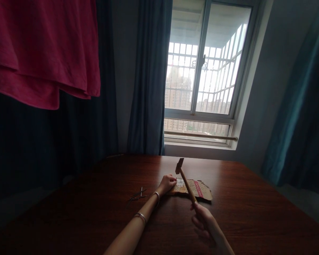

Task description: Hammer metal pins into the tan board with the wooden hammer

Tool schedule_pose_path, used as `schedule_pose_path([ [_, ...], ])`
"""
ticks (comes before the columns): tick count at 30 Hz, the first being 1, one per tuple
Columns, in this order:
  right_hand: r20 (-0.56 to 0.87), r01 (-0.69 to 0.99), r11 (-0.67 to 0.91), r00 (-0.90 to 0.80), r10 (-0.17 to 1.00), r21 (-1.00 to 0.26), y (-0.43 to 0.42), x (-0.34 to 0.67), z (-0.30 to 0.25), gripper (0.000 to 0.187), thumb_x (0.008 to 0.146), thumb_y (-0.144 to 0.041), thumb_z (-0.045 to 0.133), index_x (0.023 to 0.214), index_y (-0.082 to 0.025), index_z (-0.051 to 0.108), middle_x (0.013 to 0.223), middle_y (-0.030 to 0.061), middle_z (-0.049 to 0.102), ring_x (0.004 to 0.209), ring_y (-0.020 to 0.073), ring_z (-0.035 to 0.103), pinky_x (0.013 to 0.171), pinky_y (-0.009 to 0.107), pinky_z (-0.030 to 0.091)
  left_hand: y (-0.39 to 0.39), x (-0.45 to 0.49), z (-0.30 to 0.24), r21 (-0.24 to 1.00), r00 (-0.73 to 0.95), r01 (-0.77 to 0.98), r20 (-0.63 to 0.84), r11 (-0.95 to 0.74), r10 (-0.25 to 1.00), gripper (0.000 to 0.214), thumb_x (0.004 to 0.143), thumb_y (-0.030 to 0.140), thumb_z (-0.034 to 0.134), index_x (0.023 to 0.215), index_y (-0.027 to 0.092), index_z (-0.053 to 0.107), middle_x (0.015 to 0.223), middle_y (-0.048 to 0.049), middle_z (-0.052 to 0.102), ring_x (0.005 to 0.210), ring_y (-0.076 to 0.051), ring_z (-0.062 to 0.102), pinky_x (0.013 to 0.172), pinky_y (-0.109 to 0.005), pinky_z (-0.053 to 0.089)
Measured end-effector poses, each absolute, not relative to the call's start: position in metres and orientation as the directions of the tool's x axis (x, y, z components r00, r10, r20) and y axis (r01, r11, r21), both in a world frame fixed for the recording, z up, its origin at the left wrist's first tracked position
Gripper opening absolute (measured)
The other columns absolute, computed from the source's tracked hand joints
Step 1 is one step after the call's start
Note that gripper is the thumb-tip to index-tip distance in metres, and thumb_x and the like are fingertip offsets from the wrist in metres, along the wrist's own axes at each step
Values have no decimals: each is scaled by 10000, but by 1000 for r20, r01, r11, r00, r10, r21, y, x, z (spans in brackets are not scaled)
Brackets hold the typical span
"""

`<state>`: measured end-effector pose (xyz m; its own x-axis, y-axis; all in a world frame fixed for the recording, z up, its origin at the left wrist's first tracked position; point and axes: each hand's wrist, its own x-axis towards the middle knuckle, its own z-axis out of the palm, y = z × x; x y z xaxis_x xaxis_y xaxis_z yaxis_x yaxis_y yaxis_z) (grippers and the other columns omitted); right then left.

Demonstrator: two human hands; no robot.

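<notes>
While gripping the raised hammer [186, 181] by its wooden handle [190, 192] in the right hand [205, 222], saw loose nails [141, 192] scattered to the left on the table [244, 202]. Farther on, pinched a thin nail [176, 177] in the left hand [167, 184], at the left end of the pale perforated board [206, 193] lying on that table. Beyond, noticed a barred window [200, 72] between blue curtains [150, 78].

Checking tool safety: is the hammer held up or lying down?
Held up: the right hand grips the hammer by its handle, hammer head uppermost.
</notes>
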<state>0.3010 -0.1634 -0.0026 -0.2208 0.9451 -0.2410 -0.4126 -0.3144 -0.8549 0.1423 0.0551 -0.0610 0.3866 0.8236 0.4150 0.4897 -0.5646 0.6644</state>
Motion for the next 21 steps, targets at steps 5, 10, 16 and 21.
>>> schedule_pose_path([
  [5,-280,-385,-355,-238,930,-852,-163,302,-8,383,701,-567,546,830,-226,429,416,-116,376,272,-1,189,309,160,14,55,142,-61,674,391,477,411,-563,824,231,724,265,531,781,153,725,725,-34,606,618,-118,528,605,-218,375],
  [10,-239,-407,-322,-242,940,-855,-162,301,-8,361,728,-557,525,834,-226,425,406,-120,356,271,1,161,307,164,16,56,143,-61,663,389,492,412,-564,824,216,721,250,535,758,152,724,729,-37,606,624,-118,522,606,-210,373],
  [16,-264,-380,-325,-206,942,-866,-162,300,-5,390,682,-565,558,804,-221,421,391,-116,365,267,0,165,305,163,19,55,142,-60,657,387,521,387,-545,837,226,720,260,530,758,150,724,721,-34,600,616,-117,515,611,-209,371],
  [21,-254,-405,-318,-206,945,-857,-163,300,-3,379,693,-562,551,812,-225,424,388,-121,344,273,0,156,309,162,17,52,142,-58,661,384,519,386,-542,839,231,723,269,529,760,152,724,726,-35,599,632,-121,524,622,-210,380],
])
